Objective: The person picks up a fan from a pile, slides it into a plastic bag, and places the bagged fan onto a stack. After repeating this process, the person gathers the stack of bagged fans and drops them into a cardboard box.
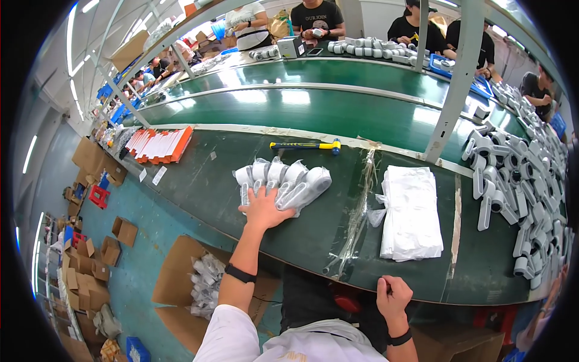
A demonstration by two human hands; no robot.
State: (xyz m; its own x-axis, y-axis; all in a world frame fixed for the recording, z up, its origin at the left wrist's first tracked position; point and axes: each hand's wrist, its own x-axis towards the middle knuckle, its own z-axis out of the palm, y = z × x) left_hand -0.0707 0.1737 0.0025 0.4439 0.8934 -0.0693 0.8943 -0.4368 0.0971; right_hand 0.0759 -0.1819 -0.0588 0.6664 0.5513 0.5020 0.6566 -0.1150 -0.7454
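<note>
My left hand (pixel 265 209) lies with its fingers spread on a row of several white-and-grey plastic devices (pixel 294 174), each wrapped in a clear bag. They sit side by side on the dark green worktable (pixel 205 181), rounded heads away from me. The palm side of this hand is hidden. Near the table's front edge, my right hand (pixel 393 297) is curled into a loose fist, with nothing showing from it. Beyond that hand rests a stack of white plastic bags (pixel 411 211). Behind the wrapped devices lies a hammer (pixel 307 145) with a yellow-and-black handle.
Unwrapped grey-white devices (pixel 503 175) are heaped at the right. Orange-and-white flat boxes (pixel 160 145) lie far left. An open carton (pixel 175 274) below the table holds bagged devices. A green conveyor (pixel 338 108) runs behind a metal post (pixel 452 90). Several people work across it.
</note>
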